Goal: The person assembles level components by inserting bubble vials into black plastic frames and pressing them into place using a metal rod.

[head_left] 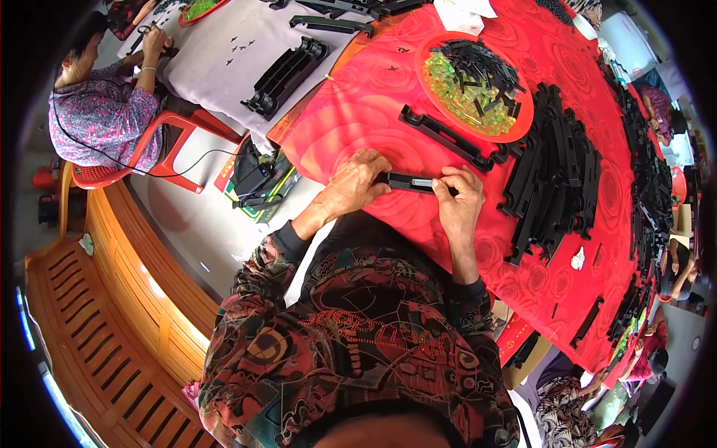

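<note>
A long black plastic strip [401, 181] with a pale insert along its top lies level between my two hands, just above the red cloth. My left hand [355, 184] is wrapped round its left end, with the fingers curled. At the other end, my right hand [459, 200] grips it with thumb and fingers. Beyond the hands, a similar single black plastic strip [442, 137] rests on the cloth. An orange-red bowl [527, 113] stands behind that strip, with small black pieces and yellow-green translucent pieces in it.
Many black plastic strips [556, 175] are heaped to the right, with more along the table's far right. The red-clothed table [373, 97] adjoins a white-clothed one [224, 71] bearing more strips. A person [104, 112] sits at left near a wooden bench [97, 299]. Other people are at right.
</note>
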Action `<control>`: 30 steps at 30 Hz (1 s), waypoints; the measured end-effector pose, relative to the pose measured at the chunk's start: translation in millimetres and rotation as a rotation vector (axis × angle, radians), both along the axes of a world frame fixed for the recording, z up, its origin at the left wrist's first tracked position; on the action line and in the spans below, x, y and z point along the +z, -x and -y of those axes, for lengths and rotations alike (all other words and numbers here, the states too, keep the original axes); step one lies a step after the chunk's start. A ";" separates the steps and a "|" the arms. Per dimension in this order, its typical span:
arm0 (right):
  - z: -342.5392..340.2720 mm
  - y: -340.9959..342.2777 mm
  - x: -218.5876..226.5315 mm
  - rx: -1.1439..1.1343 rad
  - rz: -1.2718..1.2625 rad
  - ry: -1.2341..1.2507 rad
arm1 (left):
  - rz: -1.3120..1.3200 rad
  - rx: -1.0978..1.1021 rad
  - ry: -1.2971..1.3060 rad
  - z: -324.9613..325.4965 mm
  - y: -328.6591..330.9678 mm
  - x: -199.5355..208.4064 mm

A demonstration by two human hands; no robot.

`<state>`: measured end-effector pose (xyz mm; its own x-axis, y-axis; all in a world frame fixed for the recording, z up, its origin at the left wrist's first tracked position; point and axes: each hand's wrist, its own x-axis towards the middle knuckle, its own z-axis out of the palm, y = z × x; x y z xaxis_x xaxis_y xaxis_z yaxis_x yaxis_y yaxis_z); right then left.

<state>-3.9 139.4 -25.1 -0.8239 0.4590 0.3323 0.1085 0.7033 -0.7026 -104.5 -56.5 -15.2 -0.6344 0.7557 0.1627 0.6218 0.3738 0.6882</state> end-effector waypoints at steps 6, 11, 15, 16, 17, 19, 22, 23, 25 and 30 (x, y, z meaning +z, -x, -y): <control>3.1 2.7 -3.9 -0.021 0.013 0.061 | 0.055 0.019 -0.025 -0.4 -0.7 2.8; 7.3 1.3 -5.2 -0.057 -0.008 -0.110 | 0.005 0.002 -0.026 -0.8 0.2 2.9; 9.2 1.0 -5.3 -0.081 -0.044 -0.162 | 0.051 -0.021 -0.047 -1.6 7.9 1.6; 9.2 0.9 -5.1 -0.081 -0.037 -0.162 | 0.105 -0.027 -0.037 -2.4 10.6 1.6; 9.4 0.5 -4.9 -0.080 -0.030 -0.162 | 0.103 -0.029 -0.038 -4.6 13.1 3.0; 10.8 0.1 -4.6 -0.063 -0.042 -0.134 | 0.258 -0.013 0.046 -10.5 17.1 7.7; 11.0 0.0 -6.9 -0.032 -0.068 -0.046 | 0.059 -0.086 0.097 -17.9 19.5 -2.7; 10.8 0.3 -7.2 -0.014 -0.081 0.016 | 0.057 -0.086 0.095 -20.4 22.0 -5.0; 10.0 1.4 -5.1 0.000 -0.060 0.024 | 0.057 -0.149 0.144 -24.0 24.2 -4.9; 15.3 1.6 -3.0 0.003 -0.010 -0.089 | 0.076 -0.128 0.067 -24.2 20.4 -8.4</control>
